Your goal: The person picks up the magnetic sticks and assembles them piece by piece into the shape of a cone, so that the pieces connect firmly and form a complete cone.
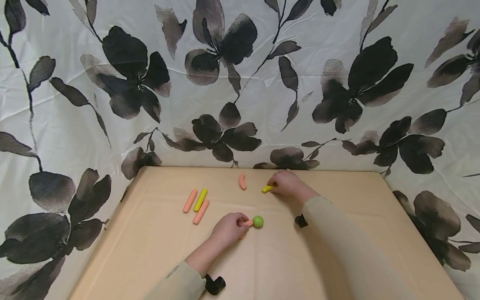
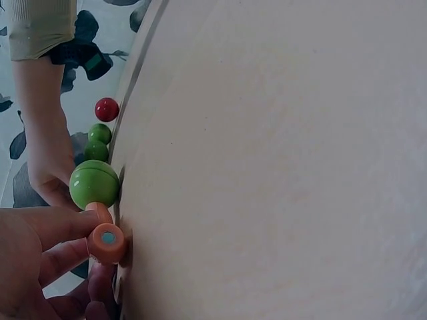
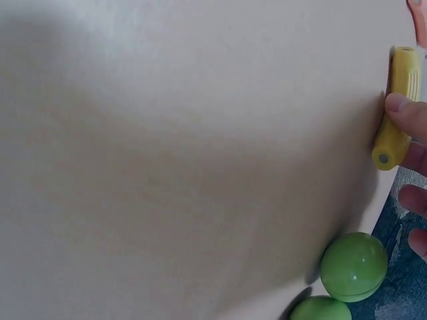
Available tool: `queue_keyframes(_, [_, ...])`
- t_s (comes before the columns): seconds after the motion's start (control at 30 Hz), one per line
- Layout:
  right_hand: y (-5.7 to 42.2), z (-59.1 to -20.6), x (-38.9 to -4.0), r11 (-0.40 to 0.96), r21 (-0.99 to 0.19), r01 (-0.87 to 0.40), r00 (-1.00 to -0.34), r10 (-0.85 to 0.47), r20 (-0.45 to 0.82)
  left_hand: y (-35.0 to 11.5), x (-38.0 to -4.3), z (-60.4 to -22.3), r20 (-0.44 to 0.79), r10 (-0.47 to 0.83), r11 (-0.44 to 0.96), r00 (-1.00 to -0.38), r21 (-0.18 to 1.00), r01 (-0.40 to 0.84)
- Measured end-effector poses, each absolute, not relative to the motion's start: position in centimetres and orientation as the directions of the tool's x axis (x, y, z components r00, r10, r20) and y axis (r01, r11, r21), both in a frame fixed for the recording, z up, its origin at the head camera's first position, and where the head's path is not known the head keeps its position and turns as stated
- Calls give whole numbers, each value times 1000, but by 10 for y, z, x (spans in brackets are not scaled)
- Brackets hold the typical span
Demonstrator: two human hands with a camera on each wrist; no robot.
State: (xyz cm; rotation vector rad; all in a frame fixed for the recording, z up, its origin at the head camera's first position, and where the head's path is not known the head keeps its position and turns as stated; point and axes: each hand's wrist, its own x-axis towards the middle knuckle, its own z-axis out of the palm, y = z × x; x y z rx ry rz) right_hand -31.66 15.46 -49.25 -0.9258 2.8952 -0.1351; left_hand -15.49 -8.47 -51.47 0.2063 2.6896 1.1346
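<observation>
In the head view, a pink piece (image 1: pixel 248 223) is held by the left hand (image 1: pixel 228 229), its fingers and thumb clamped on it; one end seems to touch a green ball (image 1: pixel 258 221), near the middle of the counter (image 1: pixel 150 258). Farther back, a yellow piece (image 1: pixel 267 189) is pinched by the right hand (image 1: pixel 288 183), near a curved pink bar (image 1: pixel 242 182). To the left, two pink sticks (image 1: pixel 201 212) are laid with a yellow stick (image 1: pixel 200 200) between them.

In the left wrist view, a round end with a bluish inset, perhaps a magnet, is shown on the pink piece. For a good joining, the inset should be kept uncovered by the fingers, and the piece should be aligned with the centre of the ball, so that rolling is avoided. A glossy red ball (image 2: pixel 107 109) is seen beyond.

In the right wrist view, the yellow piece is gripped around its middle, which leaves both ends free. Fine grooves are seen on its side and a grey disc on its end. Nearby, a larger ball (image 3: pixel 353 267) is smooth, green and shiny; whether it is wood or plastic cannot be told.
</observation>
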Motion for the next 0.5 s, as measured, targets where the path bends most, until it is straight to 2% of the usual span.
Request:
queue_keyframes(0.27, [156, -491, -306, 837, -201, -509, -848, -528, -52, -83, -155, -516, -158, 212, 688, -964, 725, 32])
queue_keyframes(0.5, [154, -491, -285, 875, -193, -443, -887, -459, -44, -85, -155, -517, -164, 210, 681, -964, 732, 24])
